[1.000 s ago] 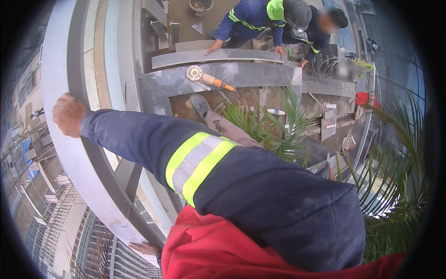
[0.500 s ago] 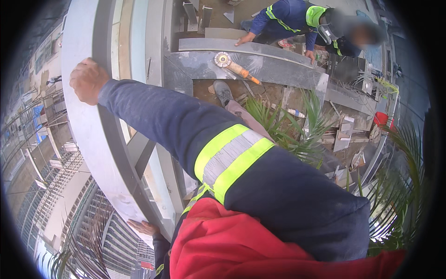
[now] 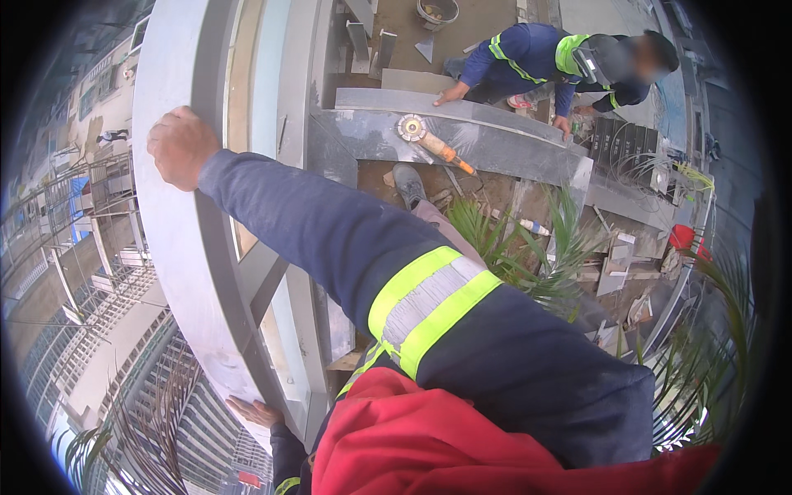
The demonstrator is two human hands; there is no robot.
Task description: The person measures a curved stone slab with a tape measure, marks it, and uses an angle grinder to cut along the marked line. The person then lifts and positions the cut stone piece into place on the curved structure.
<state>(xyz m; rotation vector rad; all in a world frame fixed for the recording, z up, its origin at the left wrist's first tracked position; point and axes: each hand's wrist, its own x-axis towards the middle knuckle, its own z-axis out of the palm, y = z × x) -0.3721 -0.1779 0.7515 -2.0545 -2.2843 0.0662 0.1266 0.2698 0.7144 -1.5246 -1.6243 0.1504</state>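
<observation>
A long pale grey slab [image 3: 183, 264] runs down the left of the view, bent by the lens. My right hand [image 3: 183, 148] reaches across to its upper stretch, fingers curled over its face and closed on it. Lower down, my left hand [image 3: 256, 411] rests against the same slab with fingers stretched flat; part of its palm is hidden at the edge. Beside the slab's inner side are a grey frame [image 3: 289, 91] and pale strips. An orange angle grinder [image 3: 441, 151] with a round disc lies on a dark grey ledge [image 3: 375, 132], away from both hands.
A co-worker [image 3: 536, 62] in a navy jacket bends over at the upper right, hands on a grey strip [image 3: 478, 105]. Palm fronds [image 3: 557, 256], a red container [image 3: 683, 238], a bucket [image 3: 437, 11] and loose wires lie around. Buildings [image 3: 107, 289] show far below, beyond the slab.
The whole view has shifted, so the scene sits further right and slightly lower, and a bucket shows at the top. Both my hands keep their places on the slab.
</observation>
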